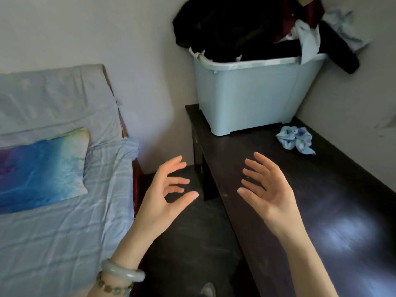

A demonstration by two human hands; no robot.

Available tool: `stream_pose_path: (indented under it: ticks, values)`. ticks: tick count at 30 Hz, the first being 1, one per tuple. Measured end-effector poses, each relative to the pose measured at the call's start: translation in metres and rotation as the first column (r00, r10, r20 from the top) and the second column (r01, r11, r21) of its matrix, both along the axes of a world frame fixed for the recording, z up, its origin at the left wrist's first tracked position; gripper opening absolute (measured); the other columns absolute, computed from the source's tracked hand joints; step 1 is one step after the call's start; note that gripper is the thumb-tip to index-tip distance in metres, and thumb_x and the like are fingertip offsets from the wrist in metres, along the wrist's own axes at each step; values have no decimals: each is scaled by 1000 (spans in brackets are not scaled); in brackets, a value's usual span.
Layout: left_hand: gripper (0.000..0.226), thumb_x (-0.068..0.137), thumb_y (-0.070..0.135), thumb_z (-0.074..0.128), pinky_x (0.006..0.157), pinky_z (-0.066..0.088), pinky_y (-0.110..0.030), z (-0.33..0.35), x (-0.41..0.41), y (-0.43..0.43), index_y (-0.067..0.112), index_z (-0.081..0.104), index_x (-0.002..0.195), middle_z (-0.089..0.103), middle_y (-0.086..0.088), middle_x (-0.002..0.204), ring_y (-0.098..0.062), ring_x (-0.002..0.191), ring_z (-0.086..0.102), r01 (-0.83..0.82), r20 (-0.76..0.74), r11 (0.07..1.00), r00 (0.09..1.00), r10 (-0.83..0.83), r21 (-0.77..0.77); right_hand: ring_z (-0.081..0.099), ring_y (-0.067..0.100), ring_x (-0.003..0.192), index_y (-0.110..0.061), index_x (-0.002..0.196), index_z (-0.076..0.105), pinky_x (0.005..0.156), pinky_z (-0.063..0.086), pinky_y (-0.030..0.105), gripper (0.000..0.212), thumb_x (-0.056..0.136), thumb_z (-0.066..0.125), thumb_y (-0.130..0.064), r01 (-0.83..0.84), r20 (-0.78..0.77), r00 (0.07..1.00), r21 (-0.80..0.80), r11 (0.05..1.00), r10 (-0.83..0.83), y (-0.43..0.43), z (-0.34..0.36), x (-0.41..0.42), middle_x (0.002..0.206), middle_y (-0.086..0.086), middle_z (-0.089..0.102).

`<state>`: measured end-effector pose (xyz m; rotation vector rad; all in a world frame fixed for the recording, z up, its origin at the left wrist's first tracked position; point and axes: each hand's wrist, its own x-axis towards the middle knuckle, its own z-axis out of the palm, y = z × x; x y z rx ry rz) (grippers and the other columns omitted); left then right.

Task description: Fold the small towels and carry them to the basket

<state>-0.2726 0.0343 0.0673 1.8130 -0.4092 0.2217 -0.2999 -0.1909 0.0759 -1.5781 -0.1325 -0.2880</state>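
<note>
While a towel (294, 140) lies near the basket (252, 97), left hand (162, 198) and right hand (270, 196) hover spread, empty

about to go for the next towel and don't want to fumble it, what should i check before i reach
1. Left grip free: ok, fingers relaxed, holding nothing.
2. Right grip free: ok, open and holding nothing.
3. Crumpled blue-and-white small towel clear to take: ok, it lies alone on the dark wooden table, apart from the basket.
4. Towel folded: not ok, it is bunched up.
5. Room in the pale blue plastic basket: not ok, dark clothes are heaped above its rim.
6. Other small towels left to fold: cannot tell.
</note>
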Motion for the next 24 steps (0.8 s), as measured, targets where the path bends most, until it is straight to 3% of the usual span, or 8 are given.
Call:
stream_pose_path:
  ticks: [9,14,20,24]
  values:
    - [69,70,38,72,85,52,-21,24,163,-45,41,42,132,54,21,127,-12,104,64,135,9,991,991,-135,-7,56,11,120,-33,131,46,95,51,30,70,75,71,2,113,11,993,15,993,-113,-37,14,131,130,-6,57]
    - [66,68,39,72,85,53,-24,6,230,-91,49,45,127,55,19,126,-17,104,64,302,-34,953,953,-302,-17,56,8,118,-34,127,49,95,51,29,68,75,73,3,295,-31,955,-2,956,-294,-76,8,157,128,-9,58]
    - [67,68,42,76,84,51,-19,-15,319,-180,53,43,125,54,22,126,-11,104,63,581,-93,810,813,-574,83,59,7,114,-36,116,56,90,52,25,54,75,75,-7,584,-101,806,-29,811,-583,-131,-18,183,121,-14,63]
    - [69,72,25,76,85,51,-17,-28,386,-237,43,41,128,53,21,126,-6,102,62,707,-127,691,707,-696,147,62,8,110,-37,109,59,85,53,22,51,77,73,0,740,-177,655,-47,671,-735,-161,-37,209,118,-11,63]
